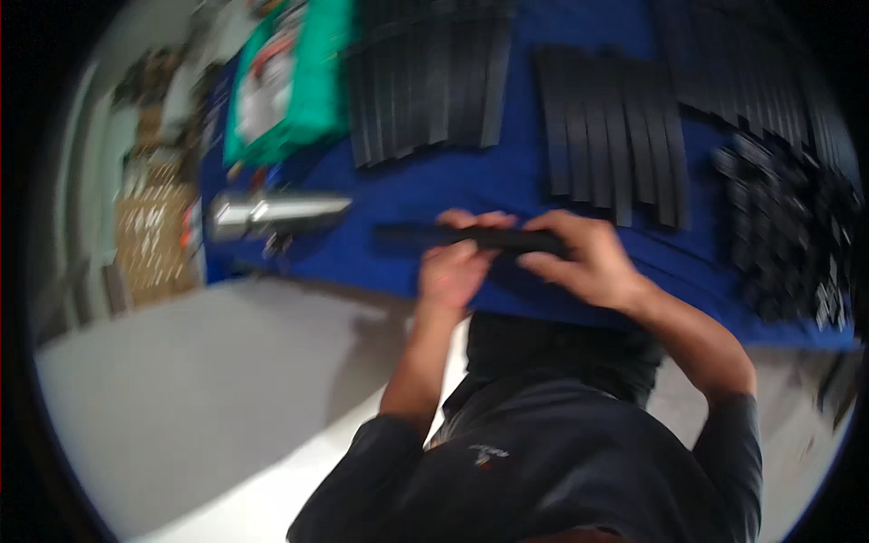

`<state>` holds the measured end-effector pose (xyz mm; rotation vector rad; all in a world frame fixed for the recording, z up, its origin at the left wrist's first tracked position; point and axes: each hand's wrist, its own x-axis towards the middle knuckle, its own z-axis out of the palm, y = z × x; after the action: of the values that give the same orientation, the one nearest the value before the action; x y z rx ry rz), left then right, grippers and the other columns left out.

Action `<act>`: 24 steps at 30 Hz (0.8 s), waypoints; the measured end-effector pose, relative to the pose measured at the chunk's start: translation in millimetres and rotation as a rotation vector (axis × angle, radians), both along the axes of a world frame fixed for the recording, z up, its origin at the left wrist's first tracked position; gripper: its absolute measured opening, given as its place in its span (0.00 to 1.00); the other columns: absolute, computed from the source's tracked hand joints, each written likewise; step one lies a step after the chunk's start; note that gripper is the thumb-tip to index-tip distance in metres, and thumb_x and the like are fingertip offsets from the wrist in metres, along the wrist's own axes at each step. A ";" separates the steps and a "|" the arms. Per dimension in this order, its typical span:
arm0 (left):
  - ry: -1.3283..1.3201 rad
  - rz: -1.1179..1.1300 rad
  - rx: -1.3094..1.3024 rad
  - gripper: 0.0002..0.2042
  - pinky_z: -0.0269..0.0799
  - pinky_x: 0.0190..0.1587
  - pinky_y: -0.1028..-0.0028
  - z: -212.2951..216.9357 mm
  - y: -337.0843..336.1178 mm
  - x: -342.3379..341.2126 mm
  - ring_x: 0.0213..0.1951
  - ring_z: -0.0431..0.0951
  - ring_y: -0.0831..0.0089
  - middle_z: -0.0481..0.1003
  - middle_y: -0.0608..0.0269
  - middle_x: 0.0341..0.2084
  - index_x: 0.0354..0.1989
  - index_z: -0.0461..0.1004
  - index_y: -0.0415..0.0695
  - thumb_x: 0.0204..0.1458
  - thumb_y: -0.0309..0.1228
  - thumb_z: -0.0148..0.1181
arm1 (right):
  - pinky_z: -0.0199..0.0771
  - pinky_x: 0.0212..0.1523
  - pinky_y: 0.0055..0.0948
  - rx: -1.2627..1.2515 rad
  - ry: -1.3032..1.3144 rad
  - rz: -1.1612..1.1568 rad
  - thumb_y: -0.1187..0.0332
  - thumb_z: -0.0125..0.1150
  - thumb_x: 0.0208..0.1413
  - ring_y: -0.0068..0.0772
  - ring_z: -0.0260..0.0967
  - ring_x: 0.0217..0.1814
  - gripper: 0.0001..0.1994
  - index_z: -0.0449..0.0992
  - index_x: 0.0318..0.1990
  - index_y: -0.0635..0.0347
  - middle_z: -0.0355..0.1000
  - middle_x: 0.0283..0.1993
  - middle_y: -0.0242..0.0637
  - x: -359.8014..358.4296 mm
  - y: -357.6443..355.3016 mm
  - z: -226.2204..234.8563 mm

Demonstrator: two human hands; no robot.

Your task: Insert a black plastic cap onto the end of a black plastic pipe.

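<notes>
A long black bar (511, 239) lies level across both my hands, over the near part of the blue-covered table. My left hand (450, 271) is closed round its middle, fingers on the far side and thumb on top. Nearer the bar's right end, my right hand (588, 258) grips it between thumb and fingers. The bar's left end sticks out past my left hand and is smeared by motion. Beyond my right hand lies a row of flat black strips (615, 127) set side by side.
More black strips (430, 77) lie at the far middle, and others (738, 63) at the far right. A pile of small black parts (783, 235) is at the right. To the left are a green bin (317, 86) and a shiny metal cylinder with a tapered end (281, 213).
</notes>
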<state>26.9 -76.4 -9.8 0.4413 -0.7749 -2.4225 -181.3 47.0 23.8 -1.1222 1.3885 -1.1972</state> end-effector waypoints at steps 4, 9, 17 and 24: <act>0.000 0.033 -0.076 0.19 0.57 0.69 0.47 -4.8 -0.2 0.1 0.62 0.69 0.49 0.74 0.46 0.53 0.52 0.70 0.42 0.52 0.24 0.64 | 0.74 0.40 0.43 -0.313 0.227 0.025 0.65 0.66 0.54 0.55 0.74 0.41 0.18 0.73 0.48 0.67 0.74 0.38 0.52 -7.9 5.6 -17.2; 0.072 -0.014 -0.136 0.20 0.63 0.68 0.50 -9.1 -4.2 -2.2 0.63 0.68 0.49 0.71 0.44 0.58 0.58 0.66 0.42 0.57 0.26 0.61 | 0.74 0.40 0.46 -0.325 0.223 0.000 0.67 0.65 0.53 0.57 0.74 0.41 0.16 0.72 0.44 0.67 0.74 0.38 0.53 -3.0 7.9 -20.2; 0.052 -0.003 -0.062 0.18 0.65 0.67 0.52 -7.8 -3.2 -2.2 0.61 0.70 0.51 0.72 0.44 0.56 0.56 0.67 0.41 0.58 0.26 0.61 | 0.74 0.33 0.46 -0.479 0.336 -0.098 0.68 0.64 0.53 0.53 0.73 0.37 0.15 0.68 0.43 0.65 0.70 0.36 0.46 4.7 7.7 -24.8; -0.014 0.061 -0.096 0.20 0.63 0.68 0.52 -7.3 1.0 -5.3 0.62 0.69 0.50 0.71 0.43 0.57 0.58 0.66 0.38 0.59 0.28 0.60 | 0.74 0.36 0.48 -0.459 0.378 -0.057 0.67 0.63 0.54 0.54 0.73 0.39 0.15 0.68 0.44 0.65 0.71 0.39 0.49 0.4 5.7 -23.3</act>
<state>21.5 -75.4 -17.1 0.4381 -0.8670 -2.3172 -180.9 52.7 0.4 -1.7096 1.4673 -1.4421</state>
